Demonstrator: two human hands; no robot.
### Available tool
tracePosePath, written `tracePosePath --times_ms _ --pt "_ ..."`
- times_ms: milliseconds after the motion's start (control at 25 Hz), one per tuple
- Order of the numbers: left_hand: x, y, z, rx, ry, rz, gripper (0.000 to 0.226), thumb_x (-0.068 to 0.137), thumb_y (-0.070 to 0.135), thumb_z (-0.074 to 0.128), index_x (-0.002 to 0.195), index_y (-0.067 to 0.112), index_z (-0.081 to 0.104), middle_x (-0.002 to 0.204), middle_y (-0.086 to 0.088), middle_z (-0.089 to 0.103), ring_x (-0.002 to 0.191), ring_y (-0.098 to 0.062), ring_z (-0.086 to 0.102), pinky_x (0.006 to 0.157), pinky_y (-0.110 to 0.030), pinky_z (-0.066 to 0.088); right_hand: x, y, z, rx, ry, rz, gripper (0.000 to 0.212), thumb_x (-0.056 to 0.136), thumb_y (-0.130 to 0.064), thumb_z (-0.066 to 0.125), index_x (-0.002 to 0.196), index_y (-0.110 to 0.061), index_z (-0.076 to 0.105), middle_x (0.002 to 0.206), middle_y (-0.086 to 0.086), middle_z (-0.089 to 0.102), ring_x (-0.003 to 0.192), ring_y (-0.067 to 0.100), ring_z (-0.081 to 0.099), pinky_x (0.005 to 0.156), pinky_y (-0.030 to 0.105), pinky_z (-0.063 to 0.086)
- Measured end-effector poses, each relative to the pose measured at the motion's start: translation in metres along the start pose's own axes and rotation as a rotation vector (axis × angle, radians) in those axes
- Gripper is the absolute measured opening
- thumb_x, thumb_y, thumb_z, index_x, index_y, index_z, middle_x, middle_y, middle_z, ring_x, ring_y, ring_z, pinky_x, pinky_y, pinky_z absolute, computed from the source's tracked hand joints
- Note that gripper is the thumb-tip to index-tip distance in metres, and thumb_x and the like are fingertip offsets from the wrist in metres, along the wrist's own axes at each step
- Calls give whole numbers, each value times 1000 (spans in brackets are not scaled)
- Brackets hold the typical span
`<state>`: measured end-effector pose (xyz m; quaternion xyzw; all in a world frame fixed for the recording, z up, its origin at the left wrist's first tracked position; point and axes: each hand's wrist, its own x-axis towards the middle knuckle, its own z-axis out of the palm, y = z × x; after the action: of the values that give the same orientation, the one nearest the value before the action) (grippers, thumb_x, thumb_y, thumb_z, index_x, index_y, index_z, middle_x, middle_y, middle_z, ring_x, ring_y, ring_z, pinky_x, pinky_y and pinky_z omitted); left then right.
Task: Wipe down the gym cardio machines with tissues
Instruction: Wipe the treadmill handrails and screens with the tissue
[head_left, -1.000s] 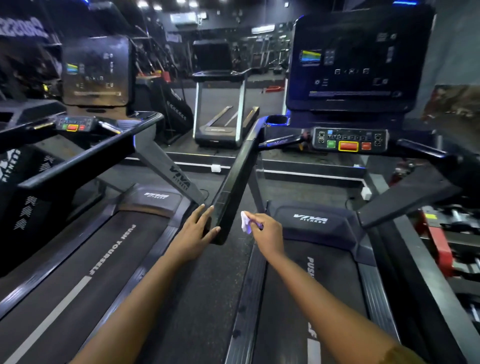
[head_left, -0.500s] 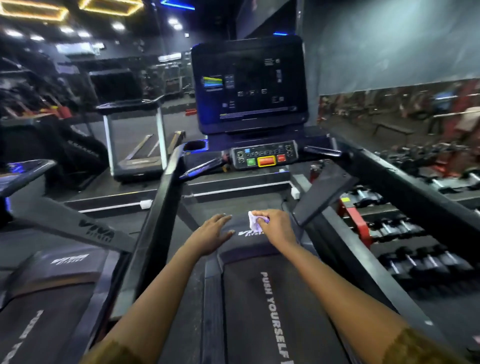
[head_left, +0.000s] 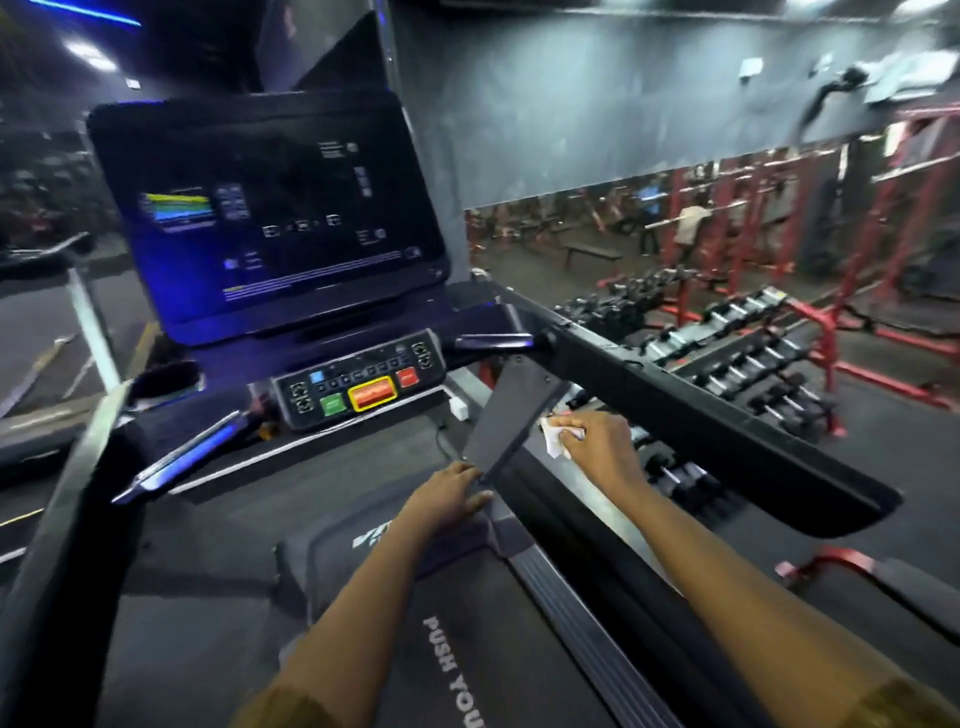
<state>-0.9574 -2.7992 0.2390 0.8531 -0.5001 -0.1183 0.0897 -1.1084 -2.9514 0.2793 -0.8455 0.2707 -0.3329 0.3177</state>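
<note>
Tissue: crumpled white paper tissue, centre-right of frame, just beside the black slanted treadmill strut
Right hand: fingers pinching the tissue
Left hand: fingers straight, resting on the strut's lower end
Progress: likely mid-task; strut in hand, black button console and long black side rail seemingly left

Boxed in on the right by right handrail, dumbbell rack just beyond. Obstructed ahead by slanted strut; squeezed through only via narrow gap between it and that rail. Blocked further forward by button panel and screen. Passed freely above belt, across to left handrail.
</note>
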Motion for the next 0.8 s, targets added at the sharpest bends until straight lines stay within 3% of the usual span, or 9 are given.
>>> tracePosePath --times_ms 200,400,520,680,800 --pt "86 29 16 -3 -134 173 48 99 36 45 142 13 43 147 -10 39 133 -26 41 109 -33 30 21 47 -23 -84 116 169 25 76 2 52 76 -8 75 95 4 73 88 15 65 77 23 48" --pt "166 41 1 6 -110 358 50 98 36 49 143 15 42 150 -6 36 136 -22 37 110 -35 31 41 82 -34 -177 210 293 30 71 0 50 52 -20 62 64 -7 61 66 5 54 59 7 37" --pt "212 37 -17 -3 -28 508 47 98 31 51 142 15 43 149 -5 37 137 -21 36 111 -32 28 60 94 -30 -209 354 312 26 73 0 56 64 -18 71 74 -3 68 73 8 62 65 17 41" --pt "271 16 -45 -21 79 657 47 96 29 54 141 16 45 146 -5 41 133 -20 41 110 -27 28 101 91 -9 -229 473 322 29 79 5 58 87 -16 77 82 -1 67 76 9 59 68 2 36" --pt "303 4 -60 13 141 717 52 94 34 55 141 16 45 146 -5 42 134 -22 40 111 -30 26 131 86 9 -216 510 306 35 76 10 57 97 -12 74 90 6 71 83 17 63 72 8 40"
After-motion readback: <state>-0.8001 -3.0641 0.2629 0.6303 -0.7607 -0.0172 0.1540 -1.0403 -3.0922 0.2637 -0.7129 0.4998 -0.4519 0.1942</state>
